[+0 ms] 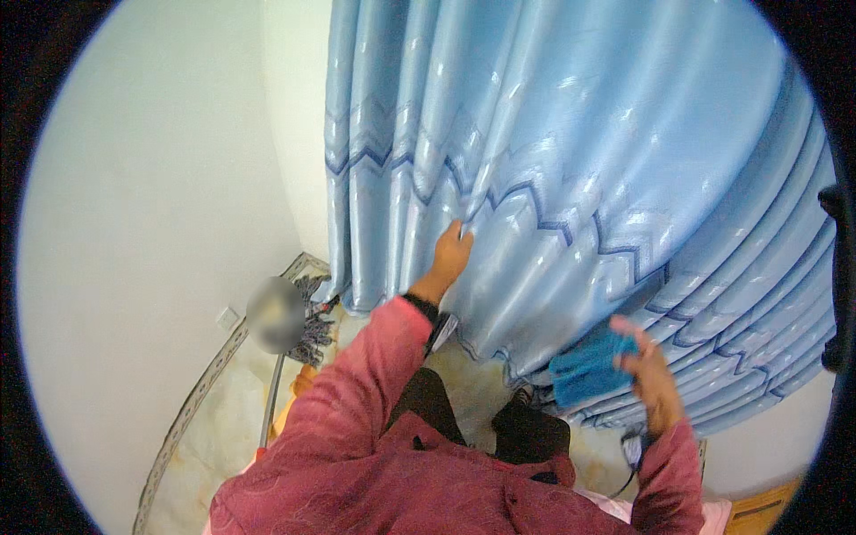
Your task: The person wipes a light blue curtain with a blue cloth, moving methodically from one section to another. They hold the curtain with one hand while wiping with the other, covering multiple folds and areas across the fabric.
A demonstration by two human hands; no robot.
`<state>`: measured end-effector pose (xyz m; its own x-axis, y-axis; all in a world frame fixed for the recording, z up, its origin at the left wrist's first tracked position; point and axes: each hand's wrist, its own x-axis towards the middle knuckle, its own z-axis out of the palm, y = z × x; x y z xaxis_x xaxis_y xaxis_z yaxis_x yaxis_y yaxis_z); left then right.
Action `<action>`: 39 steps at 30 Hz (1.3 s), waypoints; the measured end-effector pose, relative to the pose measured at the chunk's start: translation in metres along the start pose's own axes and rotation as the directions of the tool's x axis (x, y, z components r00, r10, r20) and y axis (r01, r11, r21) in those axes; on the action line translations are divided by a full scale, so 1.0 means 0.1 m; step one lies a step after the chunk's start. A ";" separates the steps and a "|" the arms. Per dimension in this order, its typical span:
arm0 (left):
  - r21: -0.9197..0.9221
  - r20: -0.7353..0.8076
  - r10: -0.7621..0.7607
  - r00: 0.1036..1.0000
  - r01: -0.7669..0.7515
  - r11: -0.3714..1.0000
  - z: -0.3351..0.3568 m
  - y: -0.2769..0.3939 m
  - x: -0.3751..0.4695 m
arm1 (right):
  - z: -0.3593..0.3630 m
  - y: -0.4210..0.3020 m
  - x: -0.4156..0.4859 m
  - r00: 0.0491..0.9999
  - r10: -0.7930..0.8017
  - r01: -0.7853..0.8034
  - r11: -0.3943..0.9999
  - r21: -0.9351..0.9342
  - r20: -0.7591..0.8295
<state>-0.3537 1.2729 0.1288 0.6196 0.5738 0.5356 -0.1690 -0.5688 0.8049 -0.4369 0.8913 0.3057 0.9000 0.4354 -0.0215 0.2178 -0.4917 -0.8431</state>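
Observation:
A light blue curtain [602, 120] with dark zigzag bands hangs in folds before me. My left hand [453, 254] is closed around one fold near the zigzag band. Lower on the right, my right hand [652, 378] is at the edge of a darker blue cloth [588, 374] and seems to hold it, its fingers partly spread and blurred by motion. The cloth lies in front of the curtain's lower part; whether it touches the curtain is hard to tell.
A mop with grey strands [314, 334] and a metal handle [271, 401] stands at the left, partly blurred. Beside it a socket [228, 317] sits on the white wall [154, 167]. A cord [625, 483] runs under my right sleeve. Wooden furniture [762, 511] shows at lower right.

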 end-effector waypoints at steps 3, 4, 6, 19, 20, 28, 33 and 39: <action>-0.141 0.157 -0.055 0.986 0.077 0.987 -0.21 0.29 -0.45 | -0.18 -0.86 0.68 0.834 -0.478 0.550 0.762 0.342 -0.277; -0.120 0.217 -0.095 0.972 0.123 0.985 -0.28 0.39 -0.58 | -0.22 -1.11 0.90 0.652 -0.671 0.755 0.616 0.224 -0.354; -0.188 0.251 -0.122 0.960 0.172 0.967 -0.40 0.57 -0.79 | -0.07 -1.39 1.40 0.236 -0.783 0.915 0.378 -0.140 -0.575; -0.098 0.267 -0.184 0.946 0.217 0.971 -1.15 0.49 -0.96 | 1.96 1.06 1.32 0.874 -0.484 0.486 0.868 -0.102 0.048; -0.160 0.281 -0.204 0.938 0.255 0.954 -1.14 0.50 -1.04 | 1.78 0.73 1.41 0.815 -0.537 0.556 0.831 0.033 -0.217; -0.246 0.255 -0.489 0.834 0.545 0.801 -1.18 0.88 -1.56 | 2.33 0.73 0.91 0.876 -0.471 0.480 0.872 -0.092 0.101; -0.430 0.226 -0.201 0.953 0.282 0.857 -1.23 0.96 -1.75 | 2.07 1.37 0.64 0.962 -0.219 0.259 0.924 -0.282 0.165; -0.016 0.511 -0.309 0.802 0.368 0.930 -0.96 1.02 -2.02 | 1.40 0.19 0.50 0.663 -0.621 0.748 0.564 0.349 -0.417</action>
<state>-0.5693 1.1560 0.1272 0.9408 0.3353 0.0507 0.0586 -0.3079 0.9496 -0.4403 1.0096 0.2136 0.6196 0.2794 0.7336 0.6641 0.3115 -0.6796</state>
